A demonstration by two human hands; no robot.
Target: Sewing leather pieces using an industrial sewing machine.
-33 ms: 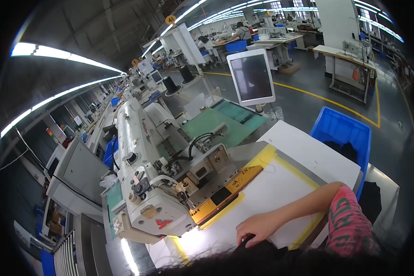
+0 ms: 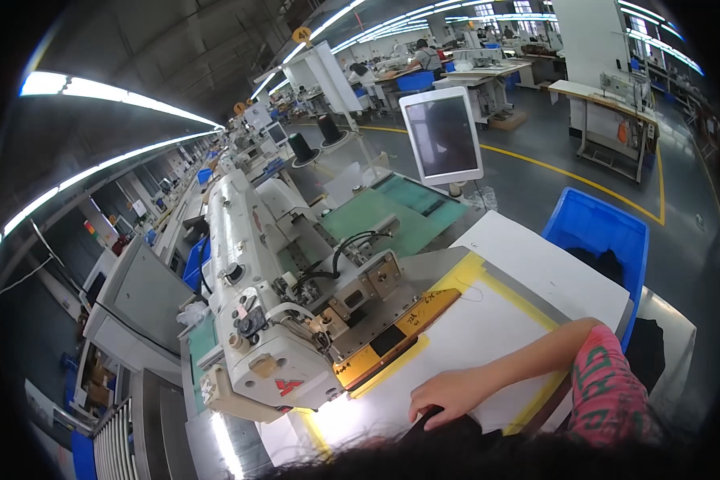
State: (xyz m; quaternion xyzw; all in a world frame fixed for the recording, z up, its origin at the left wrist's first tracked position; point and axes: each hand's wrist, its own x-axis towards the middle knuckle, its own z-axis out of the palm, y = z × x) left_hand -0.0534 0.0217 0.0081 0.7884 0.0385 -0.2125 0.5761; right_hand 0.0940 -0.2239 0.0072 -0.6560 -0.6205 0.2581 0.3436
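Observation:
My right hand [image 2: 450, 395] reaches in from the lower right, with a pink sleeve [image 2: 608, 388] at the elbow. Its fingers are closed on the edge of a piece of black fabric [image 2: 448, 434]. Hair along the lower edge covers much of that cloth. Beneath the hand is a white work surface [image 2: 488, 328] bordered with yellow tape. To the left of the hand stands a large white sewing machine [image 2: 268, 356], its lamp lighting the surface. An orange clamp plate [image 2: 400, 330] with handwriting runs along the machine's front. My left hand does not show.
A blue bin [image 2: 596, 232] with dark cloth inside stands at the right. Behind the machine are a tablet-like screen [image 2: 442, 136], a green table panel [image 2: 384, 216] and dark thread cones [image 2: 302, 149]. Other workers sit at machines far back.
The whole view has shifted very slightly. My right hand stays on the black fabric in almost the same place.

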